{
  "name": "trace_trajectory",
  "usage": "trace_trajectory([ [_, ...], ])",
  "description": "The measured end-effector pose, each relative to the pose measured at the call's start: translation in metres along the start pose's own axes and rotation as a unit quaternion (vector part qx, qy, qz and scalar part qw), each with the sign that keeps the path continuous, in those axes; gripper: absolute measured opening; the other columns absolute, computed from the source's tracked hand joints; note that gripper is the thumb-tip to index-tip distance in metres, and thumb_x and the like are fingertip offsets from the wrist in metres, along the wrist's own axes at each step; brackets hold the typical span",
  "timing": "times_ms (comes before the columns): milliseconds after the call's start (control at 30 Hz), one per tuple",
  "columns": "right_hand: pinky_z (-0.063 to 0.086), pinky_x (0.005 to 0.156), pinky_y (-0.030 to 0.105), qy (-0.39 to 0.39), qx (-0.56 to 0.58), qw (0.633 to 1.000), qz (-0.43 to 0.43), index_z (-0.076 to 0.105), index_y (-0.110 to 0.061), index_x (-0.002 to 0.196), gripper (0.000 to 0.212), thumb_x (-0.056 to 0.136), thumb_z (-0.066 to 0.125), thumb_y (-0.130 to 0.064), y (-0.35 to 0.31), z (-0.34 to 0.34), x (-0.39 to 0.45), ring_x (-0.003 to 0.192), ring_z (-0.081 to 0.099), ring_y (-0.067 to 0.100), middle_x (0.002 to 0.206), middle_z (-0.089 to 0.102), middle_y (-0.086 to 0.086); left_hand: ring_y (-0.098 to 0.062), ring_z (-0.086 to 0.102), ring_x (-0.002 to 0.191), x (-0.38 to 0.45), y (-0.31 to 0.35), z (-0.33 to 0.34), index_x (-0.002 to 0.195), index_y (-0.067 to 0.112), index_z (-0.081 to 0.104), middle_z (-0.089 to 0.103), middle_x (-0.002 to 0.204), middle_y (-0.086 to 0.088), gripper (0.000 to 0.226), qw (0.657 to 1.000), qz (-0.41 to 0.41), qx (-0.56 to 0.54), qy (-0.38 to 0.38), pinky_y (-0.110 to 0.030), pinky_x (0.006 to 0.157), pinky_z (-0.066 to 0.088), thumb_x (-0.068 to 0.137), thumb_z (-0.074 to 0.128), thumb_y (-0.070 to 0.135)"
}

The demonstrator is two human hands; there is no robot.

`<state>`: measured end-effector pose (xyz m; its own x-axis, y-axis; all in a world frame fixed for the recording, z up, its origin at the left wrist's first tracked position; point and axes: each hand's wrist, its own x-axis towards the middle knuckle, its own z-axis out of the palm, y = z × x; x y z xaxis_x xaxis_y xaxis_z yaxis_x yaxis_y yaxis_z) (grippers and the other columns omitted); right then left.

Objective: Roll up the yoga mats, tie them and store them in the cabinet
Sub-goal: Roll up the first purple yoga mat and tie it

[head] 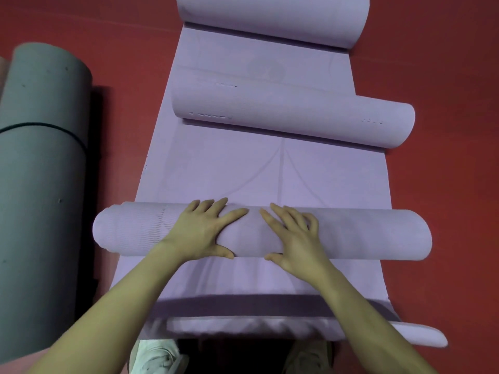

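A lilac yoga mat [243, 171] lies lengthwise on the red floor, running away from me. Across it, near me, lies a lilac roll [378, 233]. My left hand [205, 230] presses flat on the roll's middle, fingers spread over the top and thumb on the near side. Just to its right, my right hand [294, 236] rests on the roll the same way, fingertips slightly bent. Farther along lies a second lilac curl [297, 114], skewed to the right. A third curl [270, 17] sits at the top edge.
A grey rolled mat [40, 184] with a black band [40, 126] round it lies along the left side. Another lilac curled edge [243, 326] sits just in front of my white shoes [156, 357]. Red floor [445, 184] shows on the right.
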<state>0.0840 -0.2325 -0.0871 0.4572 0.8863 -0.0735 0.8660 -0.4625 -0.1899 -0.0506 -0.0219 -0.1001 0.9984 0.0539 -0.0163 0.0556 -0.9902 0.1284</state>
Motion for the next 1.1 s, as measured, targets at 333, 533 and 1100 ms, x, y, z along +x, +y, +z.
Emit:
trace_trajectory([
  [333, 0.014, 0.109, 0.048, 0.083, -0.021, 0.993, 0.084, 0.048, -0.031, 0.139, 0.049, 0.094, 0.033, -0.046, -0.007, 0.017, 0.031, 0.137, 0.035, 0.026, 0.147, 0.044, 0.002, -0.035, 0.062, 0.106, 0.014, -0.001, -0.001, 0.124, 0.016, 0.064, 0.061, 0.126, -0.015, 0.062, 0.994, -0.028, 0.043, 0.092, -0.047, 0.09, 0.047, 0.091, 0.034, 0.058],
  [533, 0.026, 0.101, 0.046, 0.147, -0.042, 0.983, 0.098, 0.062, -0.021, 0.126, 0.044, 0.095, 0.037, -0.039, 0.001, 0.01, 0.063, 0.123, 0.053, 0.029, 0.136, 0.056, 0.007, -0.039, 0.053, 0.121, 0.033, 0.011, 0.004, 0.134, 0.01, 0.055, 0.055, 0.135, -0.014, 0.058, 0.988, -0.13, 0.018, 0.075, -0.05, 0.101, 0.029, 0.095, 0.031, 0.046],
  [1100, 0.024, 0.103, 0.047, 0.204, -0.029, 0.975, 0.08, 0.06, -0.016, 0.129, 0.046, 0.093, 0.04, -0.037, 0.021, 0.004, 0.101, 0.125, 0.052, 0.027, 0.136, 0.055, 0.008, -0.035, 0.045, 0.128, 0.073, -0.013, -0.003, 0.138, 0.007, 0.049, 0.048, 0.142, -0.015, 0.057, 0.979, -0.166, -0.007, 0.116, -0.047, 0.105, 0.022, 0.093, 0.034, 0.04],
])
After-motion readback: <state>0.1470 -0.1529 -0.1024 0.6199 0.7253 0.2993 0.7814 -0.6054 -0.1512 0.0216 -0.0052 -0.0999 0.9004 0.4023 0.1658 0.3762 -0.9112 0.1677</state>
